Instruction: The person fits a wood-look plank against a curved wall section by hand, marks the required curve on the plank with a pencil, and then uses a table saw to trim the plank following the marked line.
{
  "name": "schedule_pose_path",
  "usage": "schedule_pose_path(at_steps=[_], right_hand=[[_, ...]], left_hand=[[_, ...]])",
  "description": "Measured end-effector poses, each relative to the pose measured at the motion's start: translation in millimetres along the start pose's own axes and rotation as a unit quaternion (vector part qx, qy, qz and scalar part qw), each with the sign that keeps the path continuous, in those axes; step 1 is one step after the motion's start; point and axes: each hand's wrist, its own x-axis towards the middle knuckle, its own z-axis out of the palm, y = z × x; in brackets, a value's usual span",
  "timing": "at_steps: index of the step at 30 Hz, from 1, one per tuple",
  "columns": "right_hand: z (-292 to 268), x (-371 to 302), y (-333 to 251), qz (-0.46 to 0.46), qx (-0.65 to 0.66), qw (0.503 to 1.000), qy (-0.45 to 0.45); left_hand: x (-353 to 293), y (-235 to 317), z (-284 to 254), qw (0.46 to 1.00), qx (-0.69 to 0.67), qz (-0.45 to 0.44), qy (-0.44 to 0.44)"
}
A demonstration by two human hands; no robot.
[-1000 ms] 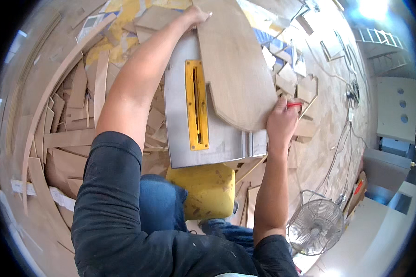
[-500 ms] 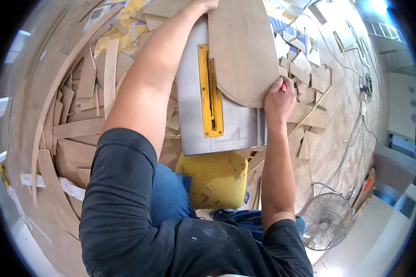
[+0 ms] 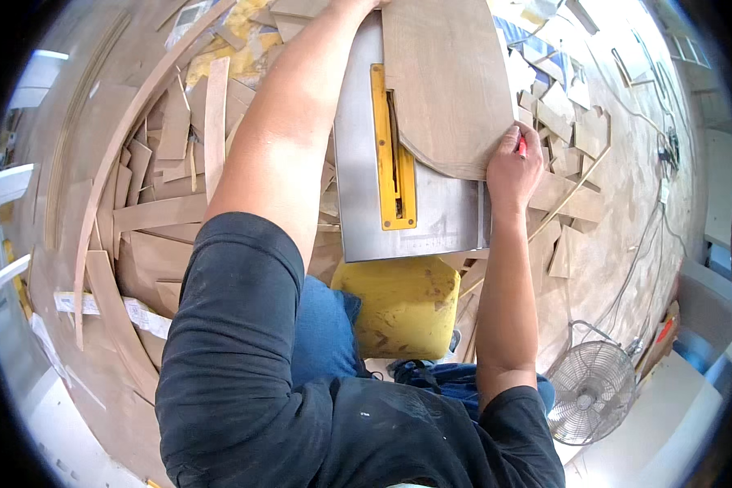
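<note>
A large plywood board (image 3: pixel 451 89) with rounded near corners lies flat on a grey metal saw table (image 3: pixel 451 215). Its left edge runs beside and partly over a long yellow slotted insert (image 3: pixel 398 199) set into the table. My right hand (image 3: pixel 514 167) is closed at the board's near right corner, with a red pen-like stick (image 3: pixel 522 148) between its fingers. At the upper edge of the picture, my left hand (image 3: pixel 356 5) reaches to the board's far left side. Its fingers are mostly cut off there, so their grip is hidden.
Plywood offcuts (image 3: pixel 159 213) litter the floor on the left, and more offcuts (image 3: pixel 573 146) lie at the right. A yellow stool (image 3: pixel 403 313) stands before me. At lower right is a metal fan (image 3: pixel 591 394), with cables (image 3: pixel 626 260) running across the floor.
The whole view has shifted, so everything appears a little further right and higher. Board and hands look almost unchanged relative to the saw table.
</note>
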Motion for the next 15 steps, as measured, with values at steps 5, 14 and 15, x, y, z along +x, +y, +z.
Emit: schedule_pose_path(at_steps=[5, 14, 15], right_hand=[[-2, 3, 3, -0.016, -0.026, 1.0, 0.006], [-1, 2, -7, 0.005, -0.004, 1.0, -0.009], [1, 2, -6, 0.0, -0.005, 1.0, -0.009]], left_hand=[[4, -9, 2, 0.986, -0.11, 0.116, -0.053], [-3, -6, -13, 0.988, -0.089, 0.128, -0.018], [-6, -4, -17, 0.985, -0.1, 0.137, -0.021]])
